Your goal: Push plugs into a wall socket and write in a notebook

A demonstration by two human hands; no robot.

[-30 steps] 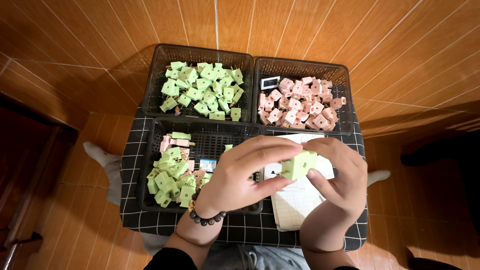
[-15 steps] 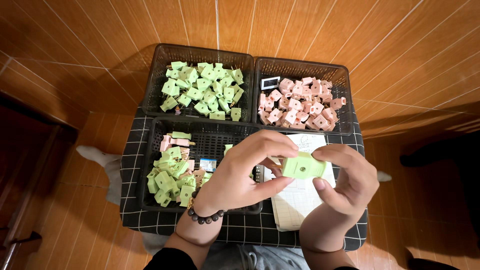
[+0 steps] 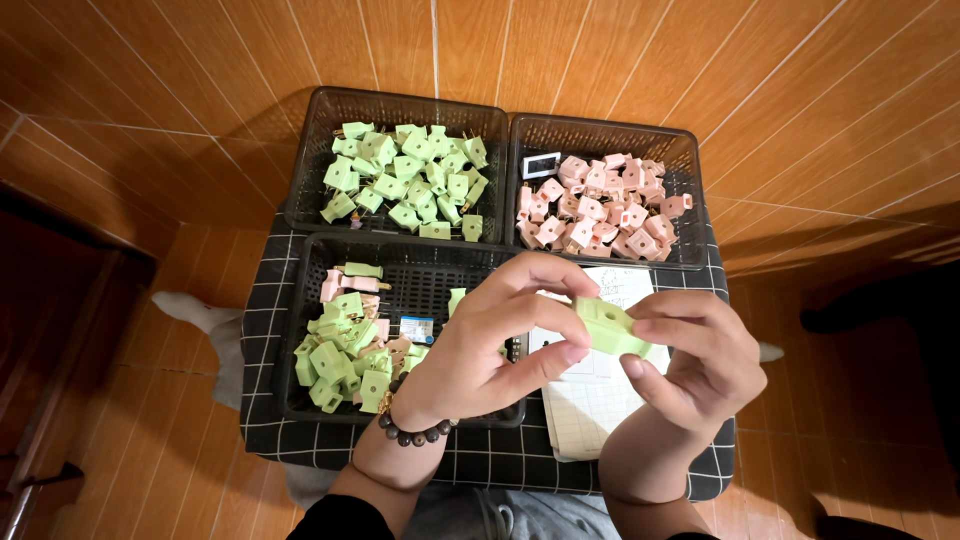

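both hands work close to the body, above a low table covered with a black grid-pattern cloth. compared with a second ago, the green block is turned so that a face with a round hole points up, and the hands sit slightly further apart; this indicates the part is being rotated for fitting or checking.

the left hand, with a bead bracelet at the wrist, pinches the block's left edge between thumb and forefinger. the right hand grasps the right side, fingers curled under it. whether a second piece is held against the block is unclear from this angle.

beneath the hands lie a paper sheet and a near basket of mixed green and pink parts. beyond it stand a basket of green parts and a basket of pink parts.
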